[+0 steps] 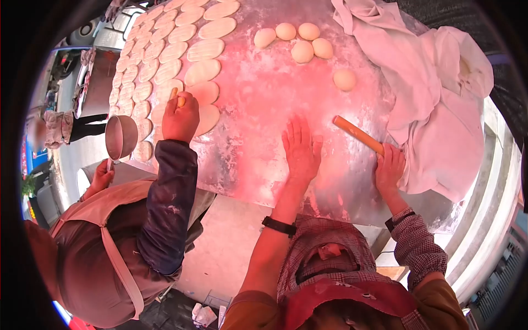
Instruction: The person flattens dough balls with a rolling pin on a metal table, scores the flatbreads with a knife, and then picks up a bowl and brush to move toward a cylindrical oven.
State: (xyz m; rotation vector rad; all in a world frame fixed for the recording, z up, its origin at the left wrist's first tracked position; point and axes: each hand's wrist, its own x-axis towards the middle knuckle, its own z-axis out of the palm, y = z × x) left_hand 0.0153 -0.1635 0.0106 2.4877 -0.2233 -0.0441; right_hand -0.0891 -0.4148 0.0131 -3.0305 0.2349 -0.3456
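On the floured metal table [242, 159], my left hand [301, 149] lies with its fingers stretched out and holds nothing. To its right, my right hand [390, 165] is closed on one end of a wooden rolling pin [357, 133], which slants up and left toward the space above my left hand. A single dough ball [345, 80] rests beyond the pin. Farther back is a group of several dough balls [302, 51].
Several rows of flat dough ovals [202, 72] cover the table's left part. A co-worker at the left holds a metal pot [121, 137] and a wooden-handled tool [180, 100]. A crumpled white cloth [434, 104] drapes the right side. Another person [58, 129] stands farther left.
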